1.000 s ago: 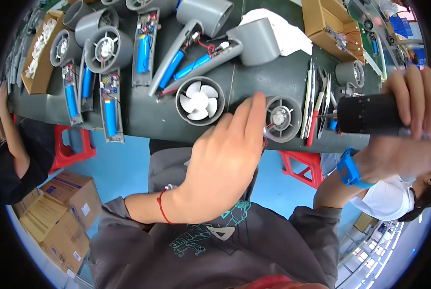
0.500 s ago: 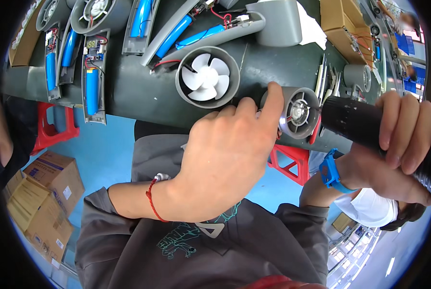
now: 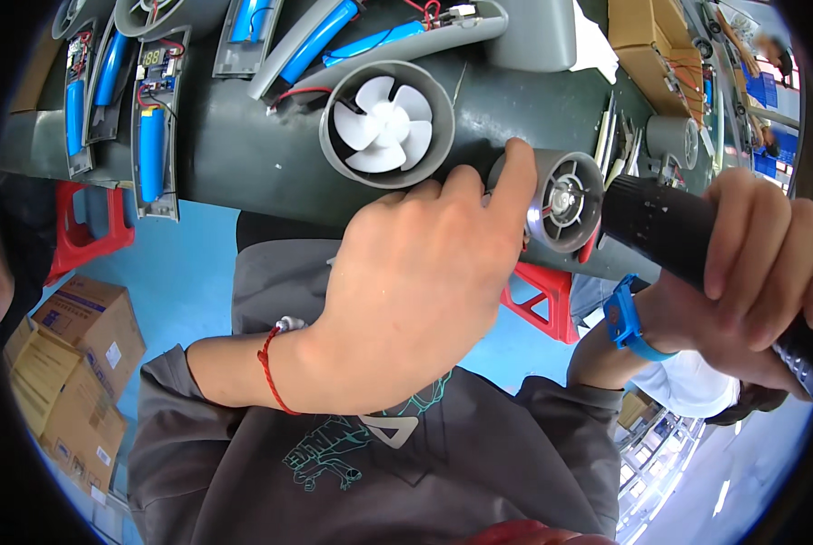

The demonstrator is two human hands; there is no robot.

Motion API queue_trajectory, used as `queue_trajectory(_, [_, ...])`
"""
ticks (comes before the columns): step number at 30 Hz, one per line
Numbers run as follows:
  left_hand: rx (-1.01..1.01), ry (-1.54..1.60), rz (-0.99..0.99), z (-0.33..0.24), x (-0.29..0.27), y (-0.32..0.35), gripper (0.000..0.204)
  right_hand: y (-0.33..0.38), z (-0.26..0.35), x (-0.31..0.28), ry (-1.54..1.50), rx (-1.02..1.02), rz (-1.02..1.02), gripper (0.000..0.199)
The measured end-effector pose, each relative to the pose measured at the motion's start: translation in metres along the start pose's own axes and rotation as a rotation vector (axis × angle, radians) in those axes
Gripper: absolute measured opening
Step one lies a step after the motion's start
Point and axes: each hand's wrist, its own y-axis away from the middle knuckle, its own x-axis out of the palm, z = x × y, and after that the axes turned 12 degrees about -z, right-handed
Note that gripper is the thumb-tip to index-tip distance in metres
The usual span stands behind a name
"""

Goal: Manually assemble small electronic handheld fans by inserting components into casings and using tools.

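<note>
Two hands have come closer to the view than half a second ago. Your left hand (image 3: pixel 415 291), fingers together, grips the grey motor housing (image 3: pixel 565 202) at the near edge of the dark workbench (image 3: pixel 243 154), just right of the white-bladed fan (image 3: pixel 386 124). Your right hand (image 3: pixel 751 272) clamps the black power screwdriver (image 3: pixel 670 227), its nose touching the housing. Blue floor (image 3: pixel 184 263) and red stools lie below the bench edge.
</note>
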Motion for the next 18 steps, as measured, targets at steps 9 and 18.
queue_trajectory(9, [-0.02, 0.016, -0.014, -0.001, 0.002, 0.003, 0.06, -0.001, 0.022, -0.011, 0.022, -0.1, 0.123, 0.028])
queue_trajectory(18, [-0.037, 0.014, 0.031, -0.002, -0.002, 0.001, 0.059, 0.011, 0.013, -0.013, -0.214, -0.18, -0.073, 0.049])
